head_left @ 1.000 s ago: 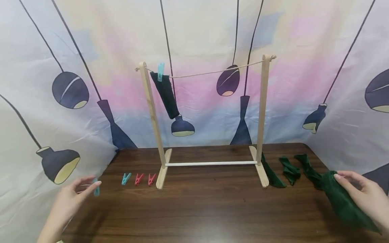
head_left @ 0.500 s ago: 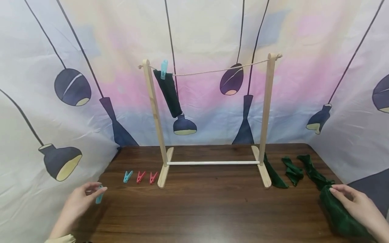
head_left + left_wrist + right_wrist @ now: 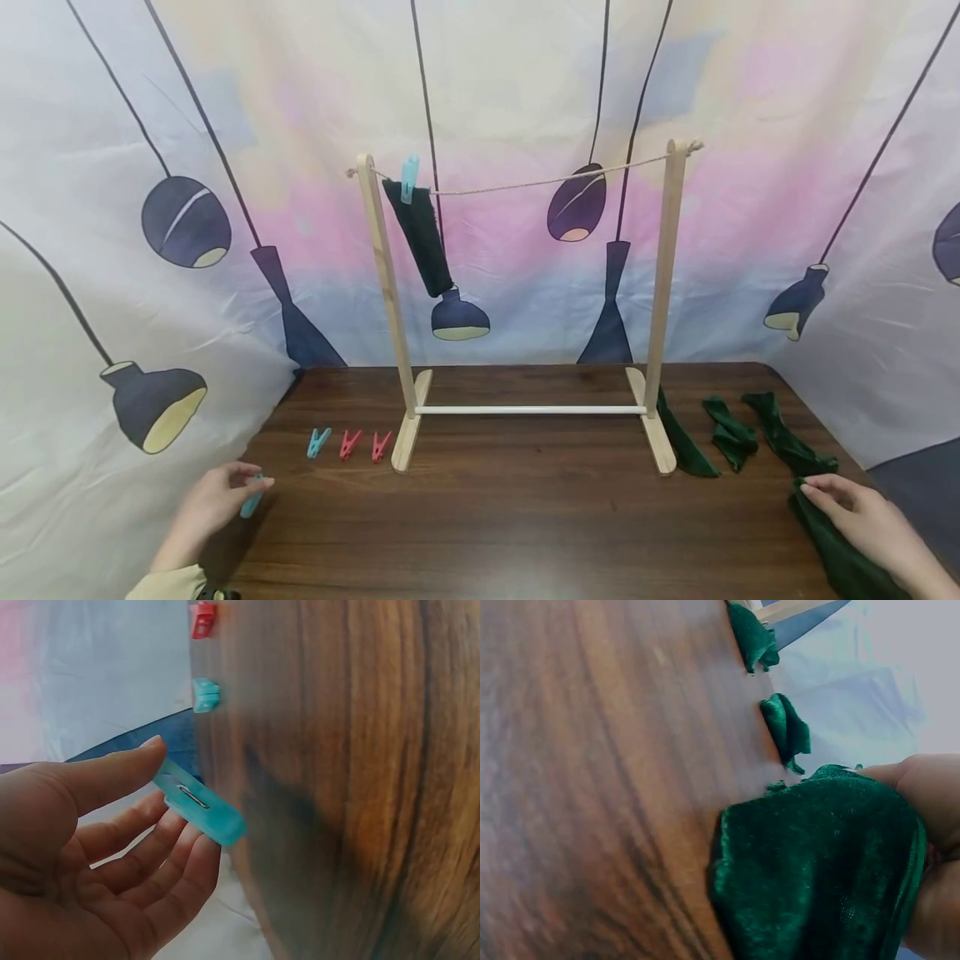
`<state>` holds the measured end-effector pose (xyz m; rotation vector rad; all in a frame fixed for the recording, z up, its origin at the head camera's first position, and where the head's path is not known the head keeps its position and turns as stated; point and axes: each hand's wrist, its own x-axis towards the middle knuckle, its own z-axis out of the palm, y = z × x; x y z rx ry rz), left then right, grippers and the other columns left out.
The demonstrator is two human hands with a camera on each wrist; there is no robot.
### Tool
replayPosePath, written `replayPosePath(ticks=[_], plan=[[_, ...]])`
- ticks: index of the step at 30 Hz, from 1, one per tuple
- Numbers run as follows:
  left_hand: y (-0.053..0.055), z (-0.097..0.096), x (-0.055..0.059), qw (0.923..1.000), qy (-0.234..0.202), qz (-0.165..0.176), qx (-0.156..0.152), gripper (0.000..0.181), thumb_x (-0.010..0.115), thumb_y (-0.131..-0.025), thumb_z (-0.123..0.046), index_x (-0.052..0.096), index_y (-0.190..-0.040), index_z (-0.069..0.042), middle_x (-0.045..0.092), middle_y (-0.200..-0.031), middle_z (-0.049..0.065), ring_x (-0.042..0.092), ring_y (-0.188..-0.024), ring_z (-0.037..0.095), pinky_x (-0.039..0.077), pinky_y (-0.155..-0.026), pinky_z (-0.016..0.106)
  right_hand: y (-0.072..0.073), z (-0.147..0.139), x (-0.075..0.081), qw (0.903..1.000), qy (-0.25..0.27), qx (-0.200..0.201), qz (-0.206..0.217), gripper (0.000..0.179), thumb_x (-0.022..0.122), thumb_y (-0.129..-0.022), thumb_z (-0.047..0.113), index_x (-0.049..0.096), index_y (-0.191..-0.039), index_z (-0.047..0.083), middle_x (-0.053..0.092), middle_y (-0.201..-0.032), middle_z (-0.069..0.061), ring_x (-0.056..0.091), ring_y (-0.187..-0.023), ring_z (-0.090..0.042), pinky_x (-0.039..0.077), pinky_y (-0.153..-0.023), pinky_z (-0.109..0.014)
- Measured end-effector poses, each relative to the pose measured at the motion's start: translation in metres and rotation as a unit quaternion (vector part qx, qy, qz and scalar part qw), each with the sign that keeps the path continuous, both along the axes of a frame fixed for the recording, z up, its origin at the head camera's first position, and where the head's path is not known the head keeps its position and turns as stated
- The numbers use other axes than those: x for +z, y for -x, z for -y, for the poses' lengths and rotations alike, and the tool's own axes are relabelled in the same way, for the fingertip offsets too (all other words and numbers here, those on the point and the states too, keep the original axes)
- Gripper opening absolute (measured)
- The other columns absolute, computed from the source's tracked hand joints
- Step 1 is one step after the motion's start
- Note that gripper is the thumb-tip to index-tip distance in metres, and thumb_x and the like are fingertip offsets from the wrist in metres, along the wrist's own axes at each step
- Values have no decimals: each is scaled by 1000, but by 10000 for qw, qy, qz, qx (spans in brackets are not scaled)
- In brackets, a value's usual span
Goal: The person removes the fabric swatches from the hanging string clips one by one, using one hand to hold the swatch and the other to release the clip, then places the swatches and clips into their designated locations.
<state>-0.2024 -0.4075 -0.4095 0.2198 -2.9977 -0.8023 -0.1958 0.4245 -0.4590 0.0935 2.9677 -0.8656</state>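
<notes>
At the table's left side my left hand [image 3: 210, 510] pinches a light blue clothespin [image 3: 201, 804] between thumb and fingers, just above the tabletop. On the right, my right hand [image 3: 862, 512] grips a piece of dark green velvet cloth [image 3: 817, 862] by its upper edge; the cloth hangs down and hides part of the fingers in the right wrist view. Between the hands stands a wooden drying rack [image 3: 663, 275] with a string [image 3: 517, 185] tied across its posts. Near the left post, another blue clothespin [image 3: 408, 179] holds a dark green cloth [image 3: 422, 237] on the string.
One blue clothespin [image 3: 318, 443] and two red clothespins [image 3: 350, 445] lie in a row left of the rack. Several green cloths, among them a crumpled one [image 3: 731, 435], lie to its right. A patterned curtain [image 3: 510, 100] hangs behind the brown table [image 3: 525, 517].
My left hand has moved right and slightly down with the clothespin. The right hand has come lower and a little inward, still holding the green cloth. The head view has shifted slightly.
</notes>
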Motion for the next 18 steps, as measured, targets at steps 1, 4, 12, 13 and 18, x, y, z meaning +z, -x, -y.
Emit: replayPosePath(ticks=[1, 4, 12, 13, 18], plan=[[1, 0, -1, 10000, -36, 53, 14, 53, 70, -95, -30, 59, -115, 18, 66, -105, 32, 63, -96, 44, 51, -81, 54, 0, 1, -1, 10000, 14, -10, 28, 60, 43, -108, 40, 56, -126, -16, 58, -122, -40, 57, -104, -58, 52, -69, -52], [4, 0, -5, 9997, -129, 209, 56, 53, 71, -94, -29, 59, -114, 19, 64, -106, 33, 63, -96, 43, 51, -80, 54, 2, 2, -3, 9998, 55, 30, 164, 62, 44, -108, 42, 56, -126, -16, 57, -122, -40, 57, -105, -58, 52, -71, -52], [9, 1, -8, 9983, -242, 518, 61, 53, 71, -92, -30, 59, -111, 18, 62, -108, 35, 61, -99, 46, 50, -82, 55, 4, 3, -7, 9989, 114, 214, 401, 61, 45, -108, 42, 57, -125, -14, 60, -118, -38, 59, -102, -55, 52, -71, -50], [9, 1, -8, 9981, -254, 547, 81, 52, 71, -92, -30, 59, -111, 18, 63, -108, 35, 61, -99, 46, 50, -82, 55, 4, 3, -8, 9988, 119, 228, 417, 61, 45, -107, 43, 57, -125, -14, 61, -117, -38, 60, -101, -53, 52, -70, -50], [12, 2, -13, 9976, -258, 639, 75, 53, 73, -91, -29, 59, -109, 18, 63, -105, 33, 61, -99, 46, 51, -82, 54, 4, 2, -12, 9977, 148, 222, 622, 61, 47, -106, 45, 58, -123, -13, 65, -112, -33, 63, -96, -46, 52, -68, -48]])
